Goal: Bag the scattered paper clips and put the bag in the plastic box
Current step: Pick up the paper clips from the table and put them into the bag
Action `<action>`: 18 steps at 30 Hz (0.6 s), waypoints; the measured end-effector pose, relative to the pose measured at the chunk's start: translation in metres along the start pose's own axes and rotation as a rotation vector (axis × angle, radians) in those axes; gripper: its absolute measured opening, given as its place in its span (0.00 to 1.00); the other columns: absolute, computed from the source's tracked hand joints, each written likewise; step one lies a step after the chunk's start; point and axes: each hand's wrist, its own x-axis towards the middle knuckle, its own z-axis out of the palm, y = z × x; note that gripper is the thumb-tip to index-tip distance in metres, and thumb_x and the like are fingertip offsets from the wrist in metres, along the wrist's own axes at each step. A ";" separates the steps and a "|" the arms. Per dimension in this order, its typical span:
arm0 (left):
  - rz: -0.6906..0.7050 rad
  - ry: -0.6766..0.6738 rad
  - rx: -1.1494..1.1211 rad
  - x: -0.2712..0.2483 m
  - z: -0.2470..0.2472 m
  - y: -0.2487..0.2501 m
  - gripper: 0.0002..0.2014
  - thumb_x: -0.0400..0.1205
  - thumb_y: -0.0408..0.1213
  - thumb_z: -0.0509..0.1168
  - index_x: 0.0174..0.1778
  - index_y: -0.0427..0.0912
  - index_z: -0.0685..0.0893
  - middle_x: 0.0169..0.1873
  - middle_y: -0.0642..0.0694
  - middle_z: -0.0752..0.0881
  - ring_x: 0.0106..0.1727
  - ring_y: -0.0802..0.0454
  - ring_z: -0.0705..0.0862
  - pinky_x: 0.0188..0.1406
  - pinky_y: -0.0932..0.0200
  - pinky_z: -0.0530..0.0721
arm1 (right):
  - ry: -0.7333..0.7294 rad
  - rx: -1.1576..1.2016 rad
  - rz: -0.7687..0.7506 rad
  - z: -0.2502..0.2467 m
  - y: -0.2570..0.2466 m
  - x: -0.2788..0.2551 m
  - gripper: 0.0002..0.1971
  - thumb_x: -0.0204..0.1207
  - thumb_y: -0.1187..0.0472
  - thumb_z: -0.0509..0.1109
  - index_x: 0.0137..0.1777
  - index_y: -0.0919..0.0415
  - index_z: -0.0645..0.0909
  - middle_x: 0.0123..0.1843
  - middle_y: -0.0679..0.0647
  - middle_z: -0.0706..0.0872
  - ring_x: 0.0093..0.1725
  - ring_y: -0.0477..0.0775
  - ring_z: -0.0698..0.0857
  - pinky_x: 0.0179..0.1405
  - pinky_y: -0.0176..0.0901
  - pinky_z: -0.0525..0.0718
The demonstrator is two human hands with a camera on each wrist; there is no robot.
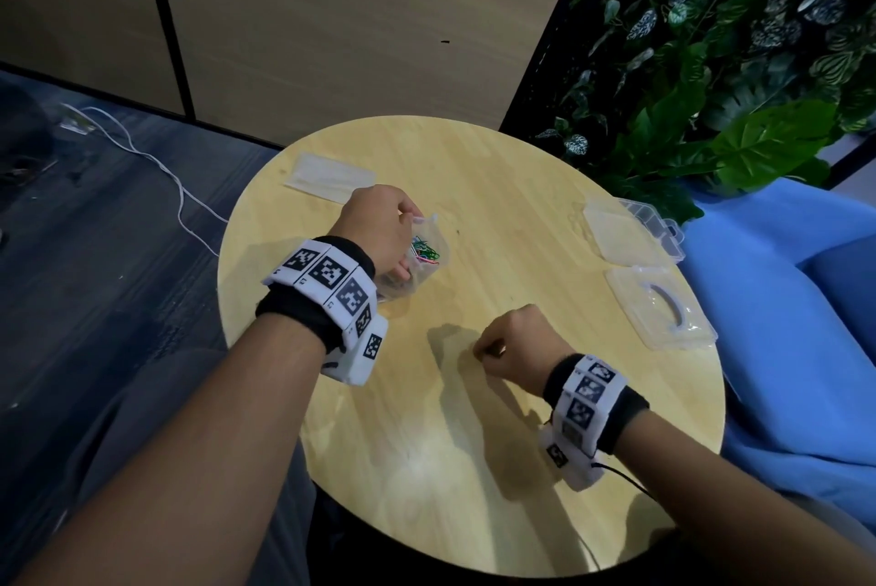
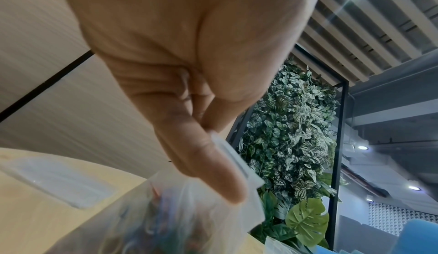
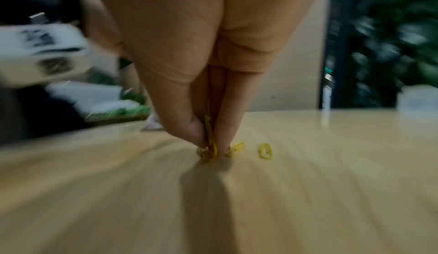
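Observation:
My left hand [image 1: 379, 230] pinches the rim of a clear plastic bag [image 1: 419, 272] above the round wooden table [image 1: 474, 467]; coloured paper clips [image 1: 424, 249] lie inside it. In the left wrist view the thumb [image 2: 213, 170] presses on the bag [image 2: 180, 220]. My right hand [image 1: 509, 350] is down on the table near its middle. In the right wrist view its fingertips [image 3: 196, 134] pinch a yellow paper clip [image 3: 211, 142] at the surface. Two more yellow clips [image 3: 265, 151] lie just right of it. An open clear plastic box [image 1: 659, 308] sits at the right edge.
A divided clear organiser box [image 1: 630, 230] stands at the far right of the table. A flat clear lid or bag [image 1: 327, 175] lies at the far left. A blue seat [image 1: 806, 348] is beside the table on the right, plants [image 1: 734, 64] behind it. A white cable [image 1: 156, 163] runs over the floor.

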 end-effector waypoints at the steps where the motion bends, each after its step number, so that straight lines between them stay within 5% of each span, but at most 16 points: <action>1: -0.003 -0.001 0.004 0.001 0.000 0.000 0.09 0.90 0.34 0.60 0.50 0.42 0.86 0.38 0.40 0.87 0.25 0.42 0.90 0.33 0.41 0.93 | 0.023 0.100 0.059 -0.005 0.005 0.001 0.07 0.72 0.64 0.74 0.44 0.56 0.93 0.40 0.48 0.92 0.38 0.43 0.88 0.41 0.31 0.86; 3: -0.006 0.001 0.010 0.002 0.001 0.000 0.09 0.90 0.34 0.60 0.51 0.42 0.86 0.36 0.41 0.86 0.22 0.45 0.89 0.33 0.43 0.93 | 0.075 0.302 0.181 -0.014 0.015 0.004 0.05 0.71 0.63 0.79 0.44 0.54 0.94 0.39 0.46 0.92 0.38 0.40 0.88 0.38 0.23 0.82; 6: 0.014 0.004 0.031 0.002 0.003 0.001 0.10 0.90 0.34 0.60 0.50 0.42 0.87 0.41 0.39 0.87 0.24 0.43 0.90 0.32 0.43 0.93 | 0.153 0.750 0.321 -0.030 0.021 0.010 0.03 0.70 0.63 0.81 0.43 0.55 0.94 0.39 0.52 0.94 0.43 0.51 0.92 0.48 0.36 0.88; 8: 0.025 -0.007 0.045 0.002 0.005 0.002 0.10 0.90 0.34 0.59 0.50 0.42 0.87 0.43 0.38 0.88 0.24 0.43 0.90 0.31 0.43 0.93 | 0.210 1.159 0.299 -0.045 0.008 0.016 0.04 0.72 0.70 0.78 0.44 0.63 0.92 0.40 0.60 0.93 0.43 0.59 0.92 0.50 0.44 0.90; 11: 0.030 -0.025 0.031 0.003 0.006 0.002 0.09 0.90 0.33 0.60 0.52 0.40 0.86 0.42 0.37 0.88 0.23 0.44 0.90 0.29 0.46 0.93 | 0.269 1.482 0.204 -0.065 -0.026 0.029 0.05 0.74 0.77 0.72 0.47 0.73 0.88 0.38 0.62 0.91 0.38 0.57 0.91 0.46 0.41 0.91; 13: 0.032 -0.034 0.018 0.003 0.005 0.003 0.09 0.90 0.33 0.60 0.53 0.39 0.86 0.36 0.36 0.89 0.22 0.45 0.90 0.29 0.45 0.93 | 0.307 1.406 0.135 -0.070 -0.046 0.042 0.06 0.74 0.75 0.73 0.49 0.73 0.88 0.38 0.61 0.91 0.37 0.55 0.91 0.47 0.42 0.91; 18: 0.006 -0.006 -0.008 0.004 0.001 0.000 0.09 0.90 0.34 0.60 0.52 0.41 0.86 0.31 0.37 0.89 0.24 0.44 0.91 0.32 0.42 0.93 | 0.343 0.386 -0.103 -0.069 -0.064 0.049 0.14 0.81 0.63 0.67 0.60 0.51 0.90 0.54 0.48 0.93 0.52 0.45 0.89 0.51 0.36 0.83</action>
